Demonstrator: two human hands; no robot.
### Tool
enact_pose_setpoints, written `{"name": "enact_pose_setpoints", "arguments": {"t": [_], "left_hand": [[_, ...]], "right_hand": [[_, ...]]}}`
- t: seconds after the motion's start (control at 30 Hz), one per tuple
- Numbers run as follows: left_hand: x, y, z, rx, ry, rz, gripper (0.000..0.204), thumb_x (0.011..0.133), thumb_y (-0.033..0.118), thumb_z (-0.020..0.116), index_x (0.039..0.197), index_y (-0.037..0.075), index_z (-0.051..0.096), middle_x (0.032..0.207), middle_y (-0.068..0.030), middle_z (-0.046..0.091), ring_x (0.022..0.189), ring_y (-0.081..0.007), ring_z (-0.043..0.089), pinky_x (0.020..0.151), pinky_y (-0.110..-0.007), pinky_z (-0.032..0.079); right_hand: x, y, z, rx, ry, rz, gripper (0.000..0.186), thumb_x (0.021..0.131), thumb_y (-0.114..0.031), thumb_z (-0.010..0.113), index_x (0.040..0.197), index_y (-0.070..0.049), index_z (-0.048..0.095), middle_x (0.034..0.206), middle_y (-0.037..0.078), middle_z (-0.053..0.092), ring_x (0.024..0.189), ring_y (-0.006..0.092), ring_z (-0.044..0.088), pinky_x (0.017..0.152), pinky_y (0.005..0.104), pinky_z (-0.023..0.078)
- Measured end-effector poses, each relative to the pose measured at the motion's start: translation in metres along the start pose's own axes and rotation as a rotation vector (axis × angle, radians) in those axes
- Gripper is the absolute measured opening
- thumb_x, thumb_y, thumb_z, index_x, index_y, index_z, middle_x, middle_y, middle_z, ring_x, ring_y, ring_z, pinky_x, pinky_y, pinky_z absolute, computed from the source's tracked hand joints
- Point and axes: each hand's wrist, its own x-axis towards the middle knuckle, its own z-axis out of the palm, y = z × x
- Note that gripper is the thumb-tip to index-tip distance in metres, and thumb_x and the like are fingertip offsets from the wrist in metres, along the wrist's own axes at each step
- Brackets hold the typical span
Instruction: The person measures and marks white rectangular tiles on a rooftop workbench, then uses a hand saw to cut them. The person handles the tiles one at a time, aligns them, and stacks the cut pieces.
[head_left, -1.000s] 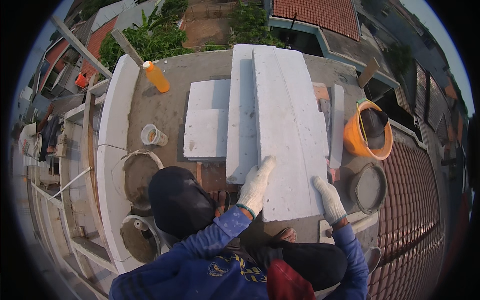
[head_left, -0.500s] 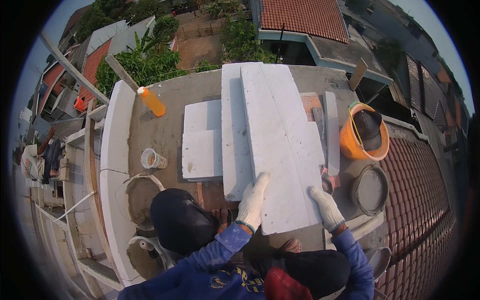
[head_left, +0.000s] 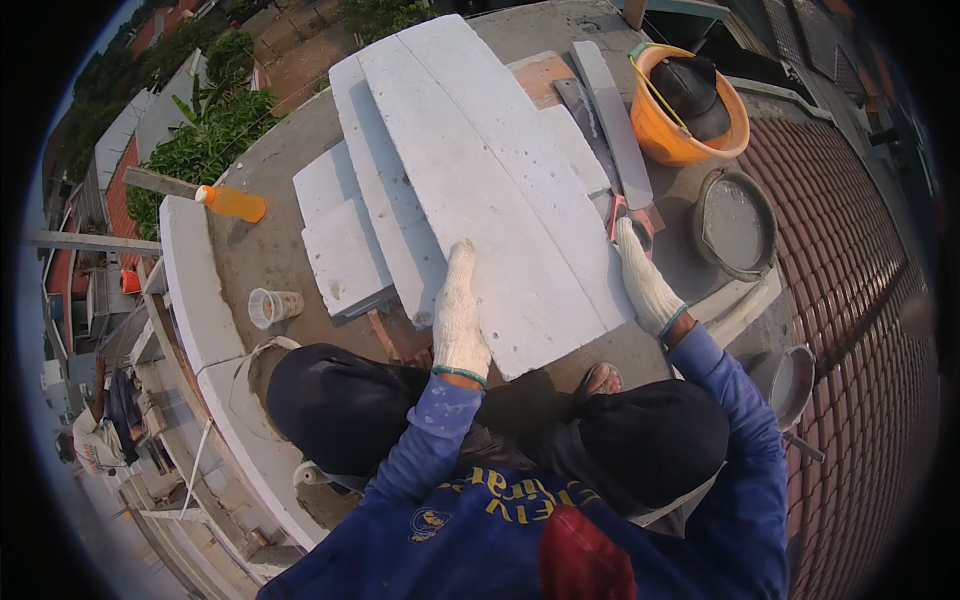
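A long white lightweight block (head_left: 505, 200) with a line across its top lies on other white blocks (head_left: 385, 200). My left hand (head_left: 460, 320), in a knitted white glove, is closed on its near left edge. Just beyond its right edge, my gloved right hand (head_left: 648, 285) reaches forward, fingers stretched out. Its fingertips overlap the red handle of a hand saw (head_left: 585, 120); I cannot tell whether they touch it. Beside the saw blade lies a long grey straightedge (head_left: 612, 125).
An orange bucket (head_left: 665, 140) holds a black bowl-shaped thing. Near it sits a bucket of grey mortar (head_left: 735, 225). At left are an orange bottle (head_left: 232, 203), a plastic cup (head_left: 275, 307) and a low white block wall (head_left: 200, 290). Roof tiles (head_left: 850, 270) slope away at right.
My right hand has left the block's right edge and moved forward to the saw handle. My left hand stays on the block. The whole view has turned and shifted.
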Motion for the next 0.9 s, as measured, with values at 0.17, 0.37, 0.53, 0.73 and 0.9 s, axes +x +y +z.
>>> {"name": "enact_pose_setpoints", "arguments": {"t": [0.17,0.37,0.53,0.73,0.9], "left_hand": [[-0.002,0.0,0.004,-0.03,0.004,0.005,0.074,0.105,0.051,0.076,0.158,0.002,0.059,0.146,-0.014,0.069,0.132,-0.0279,0.069,0.108,-0.045,0.06],[0.007,-0.003,-0.008,-0.084,-0.039,-0.003,0.073,0.105,0.05,0.078,0.158,0.004,0.06,0.146,-0.0122,0.069,0.13,-0.0266,0.069,0.108,-0.045,0.059],[0.032,-0.027,-0.035,0.031,0.082,0.055,0.084,0.1,0.066,0.077,0.15,0.0,0.064,0.123,-0.0083,0.07,0.103,-0.0192,0.067,0.097,-0.036,0.055],[0.013,-0.01,-0.018,0.205,0.153,0.041,0.078,0.097,0.073,0.077,0.127,0.001,0.072,0.098,-0.0002,0.059,0.089,-0.0141,0.053,0.084,-0.035,0.048],[0.015,-0.014,-0.023,0.142,0.108,0.038,0.077,0.096,0.072,0.077,0.124,0.001,0.072,0.097,0.0002,0.06,0.089,-0.0132,0.054,0.081,-0.033,0.048]], "right_hand": [[0.001,-0.003,0.001,-0.032,0.013,0.045,0.063,0.12,-0.049,0.056,0.162,-0.002,0.057,0.151,0.0,0.063,0.136,0.0089,0.056,0.12,0.0254,0.041],[-0.003,-0.015,0.007,-0.193,-0.002,0.095,0.068,0.118,-0.053,0.058,0.163,-0.001,0.056,0.155,0.005,0.061,0.14,0.0134,0.054,0.122,0.0294,0.04],[-0.002,-0.007,0.008,-0.044,-0.069,-0.047,0.077,0.116,-0.056,0.059,0.17,-0.002,0.047,0.16,0.006,0.058,0.143,0.0152,0.054,0.125,0.0318,0.039],[-0.013,-0.015,0.013,0.02,-0.184,-0.019,0.076,0.117,-0.054,0.058,0.17,-0.001,0.046,0.159,0.005,0.059,0.142,0.0161,0.057,0.122,0.032,0.043],[-0.019,-0.024,0.015,-0.115,-0.196,-0.078,0.071,0.118,-0.049,0.06,0.166,0.001,0.052,0.155,0.005,0.063,0.14,0.0159,0.058,0.121,0.0309,0.043]]}}
